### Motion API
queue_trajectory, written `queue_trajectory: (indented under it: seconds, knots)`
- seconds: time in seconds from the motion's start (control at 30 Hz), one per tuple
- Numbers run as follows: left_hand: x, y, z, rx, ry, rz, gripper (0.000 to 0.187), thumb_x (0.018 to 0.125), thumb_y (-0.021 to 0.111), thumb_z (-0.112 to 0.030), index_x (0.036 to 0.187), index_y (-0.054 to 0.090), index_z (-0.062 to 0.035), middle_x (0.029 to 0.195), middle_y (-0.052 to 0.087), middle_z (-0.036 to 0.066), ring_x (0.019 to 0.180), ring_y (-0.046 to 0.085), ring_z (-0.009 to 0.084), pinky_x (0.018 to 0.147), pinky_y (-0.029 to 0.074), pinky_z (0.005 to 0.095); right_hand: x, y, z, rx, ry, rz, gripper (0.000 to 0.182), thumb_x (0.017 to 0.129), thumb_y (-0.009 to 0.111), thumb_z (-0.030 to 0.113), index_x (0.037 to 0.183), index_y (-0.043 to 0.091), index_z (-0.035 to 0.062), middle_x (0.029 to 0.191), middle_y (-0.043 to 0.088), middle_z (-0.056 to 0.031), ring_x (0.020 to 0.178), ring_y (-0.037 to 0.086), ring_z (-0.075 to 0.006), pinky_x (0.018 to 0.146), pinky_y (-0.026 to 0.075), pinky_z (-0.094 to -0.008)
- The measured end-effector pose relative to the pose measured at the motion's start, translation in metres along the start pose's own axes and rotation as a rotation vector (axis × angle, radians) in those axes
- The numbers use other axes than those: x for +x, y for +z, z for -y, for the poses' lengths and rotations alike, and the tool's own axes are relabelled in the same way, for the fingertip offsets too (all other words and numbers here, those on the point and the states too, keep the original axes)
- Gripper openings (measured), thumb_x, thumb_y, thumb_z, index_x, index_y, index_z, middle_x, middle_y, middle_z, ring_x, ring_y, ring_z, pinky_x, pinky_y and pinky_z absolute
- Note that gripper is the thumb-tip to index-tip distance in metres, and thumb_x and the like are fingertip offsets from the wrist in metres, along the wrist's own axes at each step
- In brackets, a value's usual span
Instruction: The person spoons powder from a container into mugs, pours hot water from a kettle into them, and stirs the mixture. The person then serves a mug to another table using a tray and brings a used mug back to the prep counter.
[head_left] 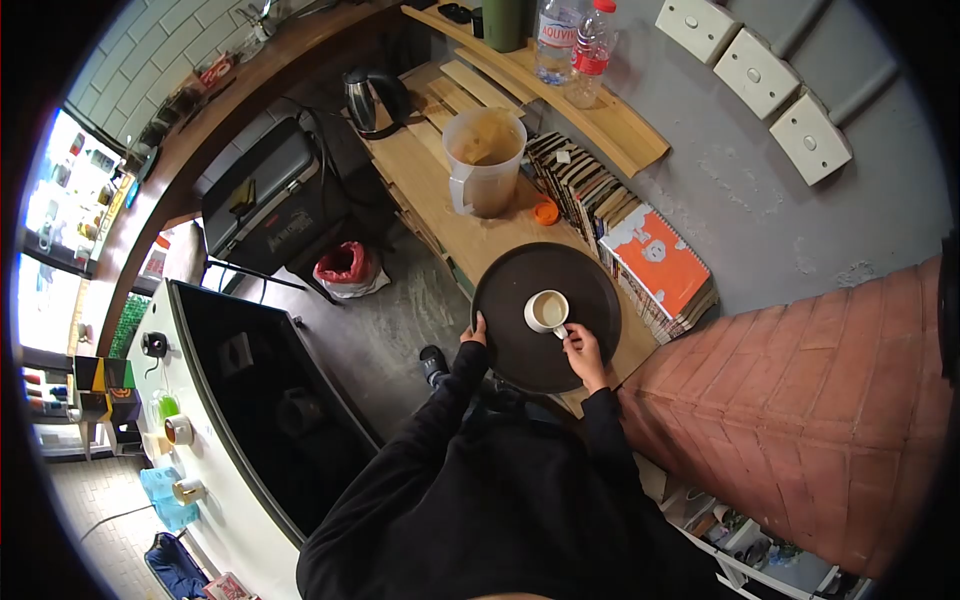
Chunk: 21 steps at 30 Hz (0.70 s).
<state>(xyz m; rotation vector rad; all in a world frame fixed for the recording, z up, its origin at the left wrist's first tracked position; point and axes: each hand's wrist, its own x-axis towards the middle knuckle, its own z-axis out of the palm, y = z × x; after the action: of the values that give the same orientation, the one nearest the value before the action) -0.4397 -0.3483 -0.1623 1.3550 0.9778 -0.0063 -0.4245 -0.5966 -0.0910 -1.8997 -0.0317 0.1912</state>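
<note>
A round dark brown tray (508, 290) is in front of me, overlapping the edge of the wooden counter in this view. My left hand (474, 331) grips its left rim, fingers hidden partly beneath it. On the tray stands a white cup (545, 312) with a pale, milky-brown liquid inside. My right hand (584, 357) comes in from the lower right, its fingers closed on the cup's handle.
Behind the tray, the wooden counter (425, 165) holds a big plastic jug (487, 165) of brown liquid, an orange cap (545, 212), a kettle (374, 103) and a row of books (590, 195). A brick pillar (790, 400) rises close at right. A lined bin (348, 268) stands on the floor.
</note>
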Motion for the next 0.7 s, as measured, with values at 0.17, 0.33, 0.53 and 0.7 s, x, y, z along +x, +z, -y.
queue_trajectory:
  seconds: [0.17, 0.33, 0.53, 0.7]
  knots:
    - [0.033, 0.029, 0.04, 0.055, -0.055, -0.106, 0.087, 0.083, 0.061, -0.066, 0.123, 0.056, 0.0106, 0.113, 0.066, 0.021, 0.099, 0.065, 0.0296, 0.087, 0.049, 0.0371, 0.005, 0.011, 0.017, 0.26, 0.235, 0.079, 0.007, 0.095, 0.059, 0.009, 0.1, 0.055, 0.0069, 0.081, 0.058, 0.0002, 0.066, 0.06, -0.0072, 0.057, 0.047, -0.0213]
    - [0.014, 0.016, 0.029, 0.094, 0.009, -0.052, 0.083, 0.079, 0.071, -0.061, 0.12, 0.051, 0.0091, 0.101, 0.064, 0.024, 0.095, 0.063, 0.0273, 0.081, 0.051, 0.037, 0.015, 0.015, 0.009, 0.362, 0.3, 0.071, 0.011, 0.095, 0.061, 0.016, 0.094, 0.06, 0.005, 0.076, 0.06, 0.0007, 0.064, 0.059, -0.0076, 0.055, 0.047, -0.0221]
    - [-0.023, -0.065, 0.02, -0.234, -0.101, 0.187, 0.055, 0.086, 0.07, -0.05, 0.113, 0.053, -0.0048, 0.092, 0.063, 0.008, 0.075, 0.06, 0.0134, 0.061, 0.05, 0.0283, 0.029, 0.043, 0.01, 0.241, 0.226, -0.029, 0.019, 0.089, 0.055, 0.013, 0.075, 0.059, -0.0002, 0.061, 0.056, -0.0009, 0.052, 0.053, -0.0092, 0.047, 0.038, -0.0256]
    - [-0.092, -0.165, 0.002, -0.441, -0.041, 0.038, 0.048, 0.089, 0.067, -0.047, 0.114, 0.055, -0.008, 0.093, 0.065, 0.005, 0.076, 0.063, 0.0121, 0.063, 0.052, 0.0278, 0.02, 0.097, 0.058, 0.111, 0.078, 0.132, 0.021, 0.091, 0.053, 0.014, 0.074, 0.056, 0.0012, 0.055, 0.052, -0.0007, 0.046, 0.049, -0.009, 0.044, 0.037, -0.0254]
